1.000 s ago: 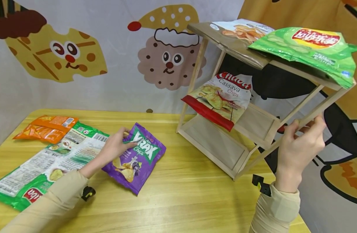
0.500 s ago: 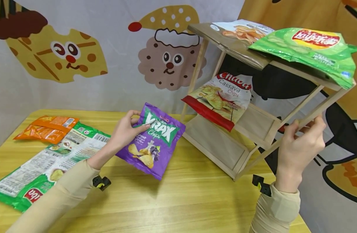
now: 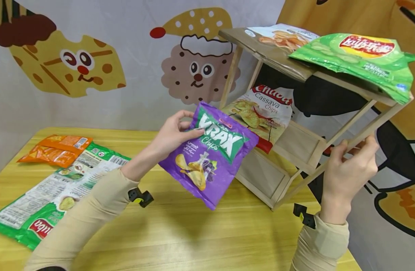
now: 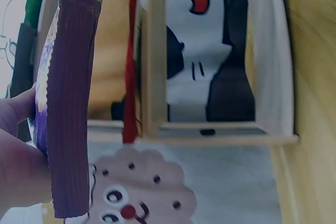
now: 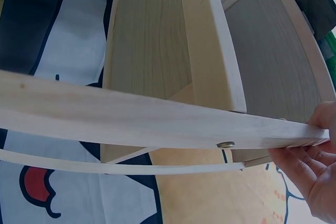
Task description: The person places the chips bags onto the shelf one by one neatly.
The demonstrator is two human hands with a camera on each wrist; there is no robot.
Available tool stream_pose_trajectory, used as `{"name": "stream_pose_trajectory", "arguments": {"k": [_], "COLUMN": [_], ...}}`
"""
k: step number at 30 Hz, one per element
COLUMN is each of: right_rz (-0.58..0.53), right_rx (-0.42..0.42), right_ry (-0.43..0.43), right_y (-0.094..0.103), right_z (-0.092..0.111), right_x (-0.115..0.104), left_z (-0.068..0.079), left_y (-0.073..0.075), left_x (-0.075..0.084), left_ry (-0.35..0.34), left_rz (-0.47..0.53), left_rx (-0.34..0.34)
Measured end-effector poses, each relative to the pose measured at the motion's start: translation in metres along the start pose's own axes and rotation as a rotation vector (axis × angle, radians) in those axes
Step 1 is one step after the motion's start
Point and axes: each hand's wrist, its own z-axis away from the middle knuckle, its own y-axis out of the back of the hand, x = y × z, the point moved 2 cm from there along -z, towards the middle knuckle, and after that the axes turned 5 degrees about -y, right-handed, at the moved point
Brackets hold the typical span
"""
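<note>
My left hand (image 3: 175, 133) pinches a purple bag of Vrax chips (image 3: 211, 154) by its upper left edge, thumb on the front. The bag hangs tilted above the table, overlapping the left side of a wooden shelf rack (image 3: 261, 177) in the head view. In the left wrist view the chip bag (image 4: 71, 108) shows edge-on beside the rack. My right hand (image 3: 350, 173) grips the rack's right front post, fingers curled round it; the right wrist view shows this hand (image 5: 312, 166) on the pale post (image 5: 157, 121). A red and white Chuba cassava chips bag (image 3: 261, 109) leans on the middle shelf.
On the rack's top lie a green Lay's bag (image 3: 356, 56) and a brown and white chip bag (image 3: 278, 37). At the table's left, an orange snack pack (image 3: 55, 148) touches a large green and white bag (image 3: 58, 192). A cartoon-printed cloth (image 3: 133, 75) hangs behind.
My left hand has lifted the purple chip bag off the table and carried it up and right, to in front of the rack. The right hand keeps its hold on the post.
</note>
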Motion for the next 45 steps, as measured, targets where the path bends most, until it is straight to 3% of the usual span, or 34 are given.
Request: {"name": "stream_pose_trajectory", "arguments": {"k": [8, 16, 26, 31, 37, 40, 45], "right_rz": [-0.002, -0.002, -0.005, 0.006, 0.005, 0.005, 0.007], "right_rx": [-0.003, 0.001, 0.008, 0.001, -0.002, -0.002, -0.009], "right_ry": [0.005, 0.009, 0.009, 0.002, 0.001, 0.005, -0.009], "right_y": [0.000, 0.001, 0.001, 0.001, 0.001, 0.001, 0.001], "right_z": [0.001, 0.000, -0.001, 0.000, -0.001, -0.001, 0.000], "right_x": [-0.001, -0.001, 0.000, 0.000, 0.000, -0.001, 0.000], "left_z": [-0.021, -0.044, -0.069, -0.078, -0.089, -0.095, -0.098], "left_y": [-0.033, -0.063, -0.102, -0.115, -0.129, -0.136, -0.147], "left_x": [0.018, 0.020, 0.012, 0.016, 0.021, 0.022, 0.021], "left_ry": [-0.076, -0.063, -0.076, -0.065, -0.123, -0.185, -0.328], "left_rz": [0.094, 0.169, 0.058, -0.005, -0.017, -0.112, -0.538], "left_rx": [-0.032, -0.041, -0.092, -0.117, -0.195, -0.243, -0.272]}}
